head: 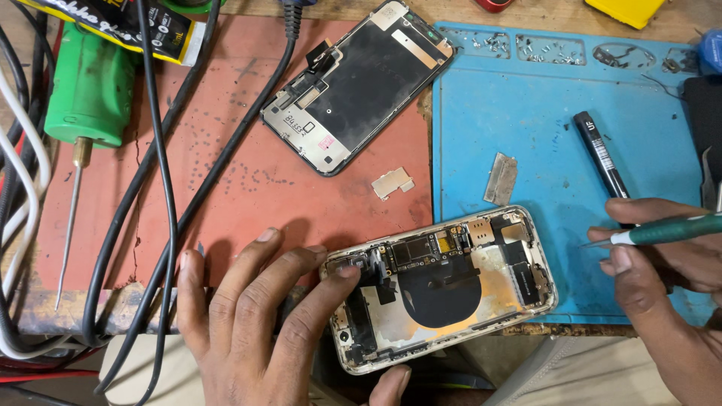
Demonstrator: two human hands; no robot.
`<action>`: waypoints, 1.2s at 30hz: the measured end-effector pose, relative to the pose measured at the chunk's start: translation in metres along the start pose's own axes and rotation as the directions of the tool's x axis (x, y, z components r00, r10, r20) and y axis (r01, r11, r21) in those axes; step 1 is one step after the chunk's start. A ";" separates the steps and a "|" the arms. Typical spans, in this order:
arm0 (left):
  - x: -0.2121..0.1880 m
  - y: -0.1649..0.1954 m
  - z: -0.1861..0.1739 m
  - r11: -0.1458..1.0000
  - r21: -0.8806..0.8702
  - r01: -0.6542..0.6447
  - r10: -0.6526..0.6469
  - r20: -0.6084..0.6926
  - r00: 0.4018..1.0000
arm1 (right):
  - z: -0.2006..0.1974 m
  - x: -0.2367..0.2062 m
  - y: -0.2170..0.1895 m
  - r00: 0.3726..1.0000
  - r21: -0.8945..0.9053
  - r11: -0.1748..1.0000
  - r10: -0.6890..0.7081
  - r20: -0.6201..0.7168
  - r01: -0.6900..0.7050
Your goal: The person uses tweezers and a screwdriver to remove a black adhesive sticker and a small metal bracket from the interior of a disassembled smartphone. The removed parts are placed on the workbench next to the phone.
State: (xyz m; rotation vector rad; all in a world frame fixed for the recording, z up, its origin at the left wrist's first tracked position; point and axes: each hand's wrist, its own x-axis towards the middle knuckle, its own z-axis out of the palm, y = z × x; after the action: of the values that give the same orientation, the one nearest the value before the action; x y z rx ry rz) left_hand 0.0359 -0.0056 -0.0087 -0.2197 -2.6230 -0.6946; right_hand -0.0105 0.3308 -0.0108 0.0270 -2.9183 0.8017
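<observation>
Opened phone (440, 286): white-rimmed body lying tilted across the near edge of the red mat (248, 180) and blue mat (541, 128), insides bare, black round coil in the middle, boards along the top
Left hand (259, 319): fingers spread wide, fingertips pressing the phone's left end, thumb at its lower edge
Right hand (662, 263): closed around a green-handled tool (662, 231), tip pointing toward the phone
Screen panel (361, 83): face down on the red mat, small white label near its lower corner
Glue tube (113, 22): yellow and black, top left
Black pen (602, 158): white lettering, on the blue mat
</observation>
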 end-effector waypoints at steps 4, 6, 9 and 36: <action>-0.001 -0.001 0.001 1.000 0.020 -0.022 0.022 0.007 1.000 | -0.001 0.002 -0.011 1.000 0.058 0.998 -0.017 -0.023 0.019; -0.001 -0.002 0.002 0.999 0.020 -0.040 0.040 -0.003 0.999 | 0.000 0.001 -0.008 0.999 0.078 0.996 -0.032 -0.030 0.034; -0.002 -0.003 0.003 0.999 0.021 -0.049 0.049 -0.006 0.999 | 0.001 0.000 0.000 0.999 0.056 0.998 -0.041 -0.022 0.042; 0.003 0.003 0.002 0.992 -0.120 0.028 -0.039 -0.088 0.995 | -0.003 0.003 0.021 0.995 0.165 0.982 -0.100 0.012 0.096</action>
State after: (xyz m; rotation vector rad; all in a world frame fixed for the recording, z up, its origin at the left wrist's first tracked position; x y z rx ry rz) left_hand 0.0336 -0.0020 -0.0074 -0.1745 -2.5077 -0.8529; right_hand -0.0146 0.3506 -0.0188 0.1927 -2.8354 1.0280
